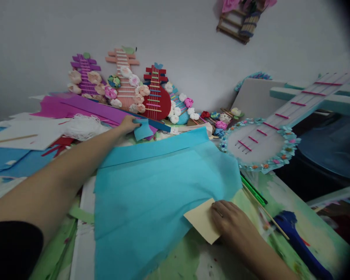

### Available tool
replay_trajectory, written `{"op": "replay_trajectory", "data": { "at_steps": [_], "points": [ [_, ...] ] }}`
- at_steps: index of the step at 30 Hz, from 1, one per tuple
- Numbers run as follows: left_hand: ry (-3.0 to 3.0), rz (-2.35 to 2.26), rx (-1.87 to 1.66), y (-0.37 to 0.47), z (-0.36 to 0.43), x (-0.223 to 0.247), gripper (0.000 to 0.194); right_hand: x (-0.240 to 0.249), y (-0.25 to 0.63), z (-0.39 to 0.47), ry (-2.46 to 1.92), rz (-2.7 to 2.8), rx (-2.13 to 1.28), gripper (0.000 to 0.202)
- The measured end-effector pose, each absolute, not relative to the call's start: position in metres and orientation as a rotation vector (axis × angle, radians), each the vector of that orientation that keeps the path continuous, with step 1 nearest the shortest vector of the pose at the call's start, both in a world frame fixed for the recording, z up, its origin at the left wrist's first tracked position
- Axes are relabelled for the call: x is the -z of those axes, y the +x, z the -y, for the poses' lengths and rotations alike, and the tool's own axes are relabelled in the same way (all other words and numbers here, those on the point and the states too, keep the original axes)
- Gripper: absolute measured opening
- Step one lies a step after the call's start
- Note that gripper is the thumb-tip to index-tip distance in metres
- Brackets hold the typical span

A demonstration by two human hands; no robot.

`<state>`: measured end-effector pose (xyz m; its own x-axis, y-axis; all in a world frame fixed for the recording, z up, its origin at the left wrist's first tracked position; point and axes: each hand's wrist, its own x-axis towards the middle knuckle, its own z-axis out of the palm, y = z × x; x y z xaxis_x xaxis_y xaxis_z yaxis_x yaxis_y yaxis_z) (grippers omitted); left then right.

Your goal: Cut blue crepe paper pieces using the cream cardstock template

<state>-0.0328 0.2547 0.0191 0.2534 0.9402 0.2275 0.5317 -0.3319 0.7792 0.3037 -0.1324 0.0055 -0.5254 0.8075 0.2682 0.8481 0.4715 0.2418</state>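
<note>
A large turquoise sheet of crepe paper [163,194] covers the middle of the table, with its far edge folded over in a band. My left hand [128,124] reaches past that edge, and its fingers are closed on a small light-blue paper piece [143,130]. Near the front right edge of the sheet, my right hand [236,219] grips a pale yellow square of paper [202,221] at its right side. The fingertips of the right hand are partly hidden.
Several decorated model lutes, such as a red one [157,101], lean against the wall. A larger white lute [256,144] stands at right. A green cutter [253,189], a thin stick [265,212] and a blue glue gun [300,241] lie right. White string [83,126] and purple paper [84,109] lie left.
</note>
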Motion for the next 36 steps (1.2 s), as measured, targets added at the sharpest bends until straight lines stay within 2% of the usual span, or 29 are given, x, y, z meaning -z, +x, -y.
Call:
{"op": "replay_trajectory", "data": {
  "at_steps": [6,9,13,15,19,21,24,26,32,36],
  "points": [
    [2.367,-1.437,-1.026,-0.025,-0.230,-0.030,0.039,-0.013,0.305,0.136,-1.565,2.634,0.385,0.017],
    [2.599,-1.242,-0.931,-0.032,-0.189,-0.037,0.039,-0.018,0.309,0.136,-1.661,2.585,0.186,0.022],
    [2.819,-0.816,-0.628,-0.060,-0.087,-0.031,0.033,-0.028,0.317,0.130,-1.769,2.419,0.004,0.031],
    [2.831,-0.579,-0.461,-0.077,-0.028,-0.027,0.045,-0.037,0.318,0.124,-1.730,2.317,-0.046,0.027],
    [2.768,-0.471,-0.170,-0.097,0.056,-0.017,0.085,-0.050,0.300,0.105,-1.596,1.980,-0.253,0.027],
    [2.804,-0.504,-0.130,-0.096,0.073,-0.010,0.092,-0.048,0.282,0.091,-1.496,1.753,-0.502,0.033],
    [2.862,-0.551,-0.140,-0.087,0.076,0.003,0.089,-0.033,0.256,0.063,-1.336,1.425,-1.035,0.041],
    [2.880,-0.571,-0.166,-0.078,0.073,0.011,0.086,-0.020,0.245,0.045,-1.293,1.225,-1.216,0.043],
    [2.904,-0.621,-0.190,-0.060,0.075,0.020,0.082,-0.001,0.248,0.019,-1.347,1.155,-1.184,0.039],
    [2.971,-0.578,-0.297,-0.062,0.077,0.019,0.065,-0.004,0.252,0.025,-1.357,1.163,-1.179,0.040]
  ]
}}
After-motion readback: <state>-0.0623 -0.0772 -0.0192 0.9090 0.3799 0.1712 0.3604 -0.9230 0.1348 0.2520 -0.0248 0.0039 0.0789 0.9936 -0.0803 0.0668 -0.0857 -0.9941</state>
